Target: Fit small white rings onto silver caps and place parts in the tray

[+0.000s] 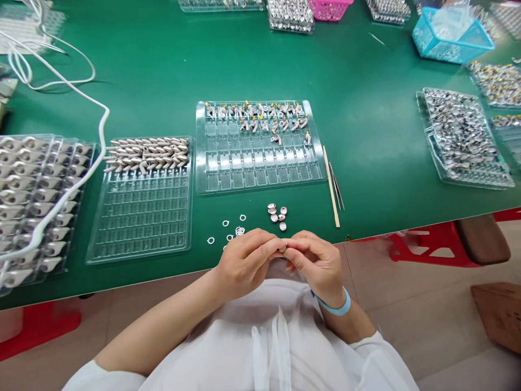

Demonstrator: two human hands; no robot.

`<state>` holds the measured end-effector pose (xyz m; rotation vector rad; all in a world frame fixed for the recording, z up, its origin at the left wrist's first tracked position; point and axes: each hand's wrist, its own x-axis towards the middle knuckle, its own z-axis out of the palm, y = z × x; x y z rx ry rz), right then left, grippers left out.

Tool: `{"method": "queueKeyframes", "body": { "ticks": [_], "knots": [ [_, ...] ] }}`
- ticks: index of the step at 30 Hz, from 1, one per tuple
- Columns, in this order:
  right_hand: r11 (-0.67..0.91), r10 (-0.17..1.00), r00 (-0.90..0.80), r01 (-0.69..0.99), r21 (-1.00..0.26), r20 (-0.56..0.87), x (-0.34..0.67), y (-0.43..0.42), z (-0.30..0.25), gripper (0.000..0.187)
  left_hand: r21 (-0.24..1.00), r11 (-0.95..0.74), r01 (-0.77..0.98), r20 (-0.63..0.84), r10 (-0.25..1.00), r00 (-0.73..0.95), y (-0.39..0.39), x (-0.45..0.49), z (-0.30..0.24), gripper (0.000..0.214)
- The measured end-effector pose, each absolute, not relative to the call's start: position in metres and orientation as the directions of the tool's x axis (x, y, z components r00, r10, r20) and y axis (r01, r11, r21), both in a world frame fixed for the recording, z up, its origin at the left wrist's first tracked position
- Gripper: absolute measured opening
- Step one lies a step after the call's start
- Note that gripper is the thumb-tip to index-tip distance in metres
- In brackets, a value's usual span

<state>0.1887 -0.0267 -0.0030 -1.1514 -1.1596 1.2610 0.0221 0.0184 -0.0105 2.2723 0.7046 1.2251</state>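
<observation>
My left hand (244,259) and my right hand (315,260) meet at the near edge of the green table (163,70), fingertips pinched together on a small silvery cap (282,248). Just beyond my fingers lie several small round caps (277,215) and several thin white rings (228,228). A clear tray (260,168) behind them holds small assembled parts in its far rows. To its left a second clear tray (142,217) carries white earbud-like shells (147,153) along its top rows.
A wooden stick (331,187) and tweezers (337,186) lie right of the middle tray. A stack of filled trays (36,201) and a white cable (93,152) sit at left. More filled trays (462,138), a blue basket (451,35) and a pink basket (329,8) stand right and far.
</observation>
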Motion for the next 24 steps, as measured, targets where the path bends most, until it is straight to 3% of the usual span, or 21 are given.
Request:
{"method": "queueKeyframes", "body": {
  "ticks": [5, 15, 24],
  "knots": [
    [-0.052, 0.992, -0.121, -0.133, -0.990, -0.036, 0.192, -0.026, -0.006, 0.020, 0.657, -0.720, 0.222, 0.584, 0.673, 0.455, 0.016, 0.023, -0.010, 0.030],
    [0.185, 0.973, -0.190, 0.289, -0.939, 0.133, 0.196, -0.017, 0.009, 0.018, 0.629, -0.721, 0.292, 0.577, 0.684, 0.447, 0.011, 0.023, -0.013, 0.035],
    [0.163, 0.983, -0.121, 0.255, -0.953, 0.136, 0.193, -0.017, 0.009, 0.011, 0.600, -0.736, 0.315, 0.567, 0.668, 0.482, 0.006, 0.018, -0.013, 0.044]
  ]
}}
